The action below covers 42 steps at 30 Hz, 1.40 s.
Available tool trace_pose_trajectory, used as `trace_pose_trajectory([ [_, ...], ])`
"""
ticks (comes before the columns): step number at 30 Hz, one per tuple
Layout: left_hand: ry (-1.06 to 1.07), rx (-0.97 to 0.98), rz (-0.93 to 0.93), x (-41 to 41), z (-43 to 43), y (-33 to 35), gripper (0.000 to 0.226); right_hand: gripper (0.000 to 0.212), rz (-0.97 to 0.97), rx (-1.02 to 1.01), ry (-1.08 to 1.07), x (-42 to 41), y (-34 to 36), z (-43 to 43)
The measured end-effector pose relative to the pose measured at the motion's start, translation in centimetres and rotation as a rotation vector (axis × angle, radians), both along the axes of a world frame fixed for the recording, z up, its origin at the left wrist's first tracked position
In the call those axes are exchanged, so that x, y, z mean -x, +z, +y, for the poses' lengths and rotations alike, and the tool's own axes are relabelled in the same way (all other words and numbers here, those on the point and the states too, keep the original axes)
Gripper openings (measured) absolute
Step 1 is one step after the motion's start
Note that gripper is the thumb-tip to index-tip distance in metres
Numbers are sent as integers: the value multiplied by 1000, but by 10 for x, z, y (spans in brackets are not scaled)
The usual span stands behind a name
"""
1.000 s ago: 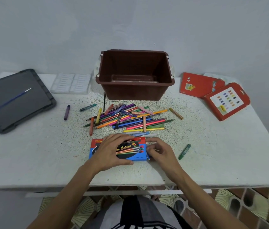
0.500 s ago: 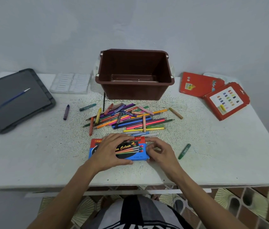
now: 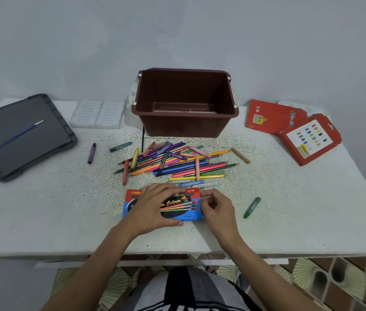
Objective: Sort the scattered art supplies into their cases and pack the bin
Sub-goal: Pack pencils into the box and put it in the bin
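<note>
Item, near the front middle of a white speckled table (image 3: 42, 209): one blue-and-red pencil box (image 3: 185, 204), laid flat with its printed face up and its long side running left to right. The box is covered over its left and middle part by the left hand (image 3: 155, 207), whose fingers are slightly spread and curved over the far edge while the thumb is set along the near edge, so that the box is gripped across its width. The right end of the box is met by the right hand (image 3: 219, 209), whose fingers are curled and whose thumb and forefinger are pinched at the end of the box; whether a flap is held there cannot be told. Just behind the box, a loose pile of coloured pencils and crayons (image 3: 177, 162) is spread in crossing layers. Behind the pile, a brown bin (image 3: 186, 124) is stood upright with its mouth open. Strays are noted apart from the pile: a green crayon (image 3: 252, 207) to the right of the right hand, an ochre crayon (image 3: 240, 155) at the pile's right rim, a teal crayon (image 3: 120, 146) and a purple crayon (image 3: 91, 153) to the left. At far left, a grey tray (image 3: 49, 140) is placed with a blue paintbrush (image 3: 18, 135) lying on it, and a white palette (image 3: 97, 113) is set between tray and bin. At far right, two red cases (image 3: 271, 116) are laid flat, one overlapping the other.
</note>
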<state>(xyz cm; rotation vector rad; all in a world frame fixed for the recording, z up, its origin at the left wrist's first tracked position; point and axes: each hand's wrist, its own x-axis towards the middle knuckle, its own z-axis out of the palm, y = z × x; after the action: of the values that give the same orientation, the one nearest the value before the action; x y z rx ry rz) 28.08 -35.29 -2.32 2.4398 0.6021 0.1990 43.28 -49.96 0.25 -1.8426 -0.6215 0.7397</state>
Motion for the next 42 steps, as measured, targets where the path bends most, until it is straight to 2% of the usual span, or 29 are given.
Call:
trace_pose_trajectory([
  [13,-42,-98,10,-1,-6,-7,78,8,-162,130,38,5,-9,3],
  [18,-52,-133,31,-1,-7,-7,78,22,-183,140,128,-3,-7,3],
  [23,-18,-146,-37,-1,-11,-4,66,13,-142,138,104,-6,-8,6],
  [28,216,-228,-212,3,-14,-3,36,14,-186,186,104,-10,-6,8],
  [31,500,-250,-179,13,-12,6,22,13,-193,197,110,-13,-6,7],
  [33,668,-236,-74,22,-9,9,21,10,-203,202,116,-14,-6,7],
  [36,758,-126,51,30,-4,10,29,5,-194,200,118,-13,-8,9],
  [42,825,74,3,28,0,15,28,7,-269,197,129,-9,-7,10],
])
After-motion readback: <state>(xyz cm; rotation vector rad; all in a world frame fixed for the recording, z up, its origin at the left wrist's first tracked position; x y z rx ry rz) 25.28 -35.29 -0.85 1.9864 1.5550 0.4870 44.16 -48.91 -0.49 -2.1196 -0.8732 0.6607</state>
